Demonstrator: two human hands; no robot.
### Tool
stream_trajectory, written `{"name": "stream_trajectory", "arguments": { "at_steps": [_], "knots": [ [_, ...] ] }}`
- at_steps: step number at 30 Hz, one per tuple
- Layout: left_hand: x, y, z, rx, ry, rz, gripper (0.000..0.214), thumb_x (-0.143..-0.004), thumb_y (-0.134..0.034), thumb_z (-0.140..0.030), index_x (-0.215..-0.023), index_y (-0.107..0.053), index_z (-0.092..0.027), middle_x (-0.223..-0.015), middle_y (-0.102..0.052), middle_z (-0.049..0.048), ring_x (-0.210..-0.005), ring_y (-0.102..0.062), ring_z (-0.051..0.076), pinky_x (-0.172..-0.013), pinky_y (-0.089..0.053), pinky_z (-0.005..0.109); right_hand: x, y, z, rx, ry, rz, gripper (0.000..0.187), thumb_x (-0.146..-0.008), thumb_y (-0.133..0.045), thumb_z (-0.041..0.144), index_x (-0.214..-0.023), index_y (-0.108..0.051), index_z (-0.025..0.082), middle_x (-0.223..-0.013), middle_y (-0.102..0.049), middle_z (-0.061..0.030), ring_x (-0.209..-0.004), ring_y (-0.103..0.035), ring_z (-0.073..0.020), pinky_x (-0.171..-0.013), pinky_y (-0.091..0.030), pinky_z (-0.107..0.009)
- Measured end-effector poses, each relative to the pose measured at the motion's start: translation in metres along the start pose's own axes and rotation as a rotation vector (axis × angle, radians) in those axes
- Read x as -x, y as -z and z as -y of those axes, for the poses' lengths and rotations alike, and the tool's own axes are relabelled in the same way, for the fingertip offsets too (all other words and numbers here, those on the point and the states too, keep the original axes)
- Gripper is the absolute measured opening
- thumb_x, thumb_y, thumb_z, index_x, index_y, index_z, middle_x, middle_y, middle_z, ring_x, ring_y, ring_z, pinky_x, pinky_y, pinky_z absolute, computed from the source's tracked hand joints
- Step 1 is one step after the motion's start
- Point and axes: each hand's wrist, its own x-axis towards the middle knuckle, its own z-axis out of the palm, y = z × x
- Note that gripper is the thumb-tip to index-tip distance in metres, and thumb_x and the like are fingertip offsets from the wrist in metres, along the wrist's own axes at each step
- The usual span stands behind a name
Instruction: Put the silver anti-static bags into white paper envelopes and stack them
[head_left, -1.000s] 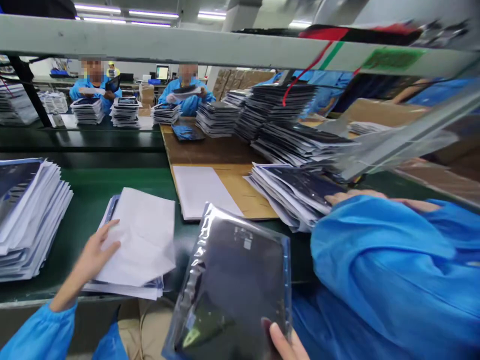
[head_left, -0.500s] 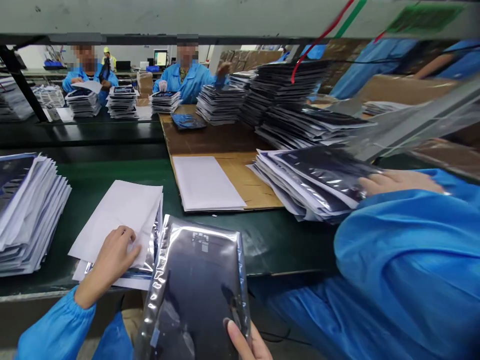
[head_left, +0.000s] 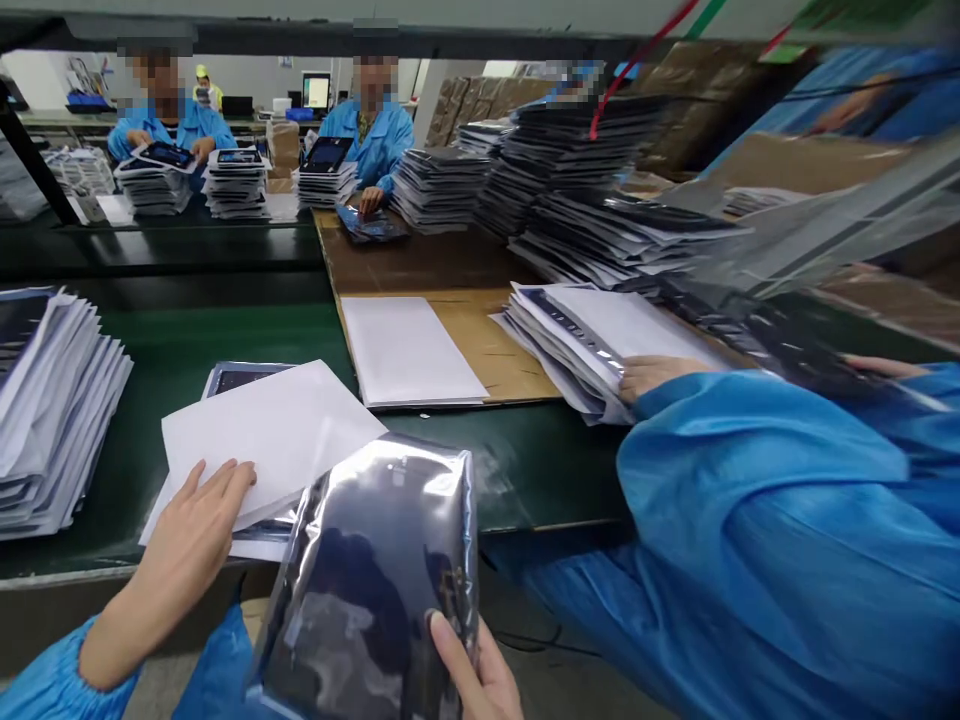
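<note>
My right hand (head_left: 480, 668) grips the lower right edge of a dark flat panel in a shiny clear plastic bag (head_left: 375, 580), thumb on top. It is held tilted in front of the table's near edge. My left hand (head_left: 196, 520) lies on a loose white paper sheet (head_left: 277, 430), fingers stretched out flat. Beneath that sheet, another bagged dark panel (head_left: 244, 376) shows at its far edge, and more white paper pokes out at the near side. The fingers of my right hand behind the bag are partly hidden.
A tall stack of papers and panels (head_left: 64, 420) stands at left. White sheets (head_left: 412, 350) lie on brown cardboard (head_left: 517, 350). At right, a co-worker's blue sleeve (head_left: 750, 480) reaches over another stack (head_left: 570, 340). Two co-workers sit across the table behind more stacks.
The top paper sheet under my left hand has turned and shifted right, baring a panel's far edge. The co-worker at right has lifted a dark bagged panel off the stack, exposing white paper.
</note>
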Motion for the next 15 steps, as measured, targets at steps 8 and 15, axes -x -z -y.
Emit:
{"name": "stream_trajectory", "arguments": {
  "at_steps": [8,15],
  "knots": [
    [0.050,-0.021,-0.004,0.067,0.353,-0.167,0.005,-0.080,-0.045,-0.025,-0.084,-0.047,-0.024,-0.090,-0.061,0.0069,-0.083,-0.061,0.024,-0.065,-0.047,0.032,-0.006,-0.025,-0.005,-0.190,-0.152,0.087,0.074,-0.065,-0.075,0.053,-0.129,-0.052,0.023,-0.095,-0.074,-0.0020,-0.094,-0.068,-0.0259,-0.072,-0.056,-0.031],
    [0.078,-0.022,-0.013,0.275,0.428,-0.305,0.007,-0.087,-0.046,-0.027,-0.081,-0.048,-0.023,-0.083,-0.059,0.0025,-0.078,-0.058,0.019,-0.072,-0.042,0.028,0.002,-0.014,-0.022,-0.062,-0.213,0.057,0.063,-0.060,-0.078,0.052,-0.112,-0.066,0.019,-0.088,-0.075,-0.0038,-0.089,-0.069,-0.0267,-0.068,-0.055,-0.028]
  ]
}}
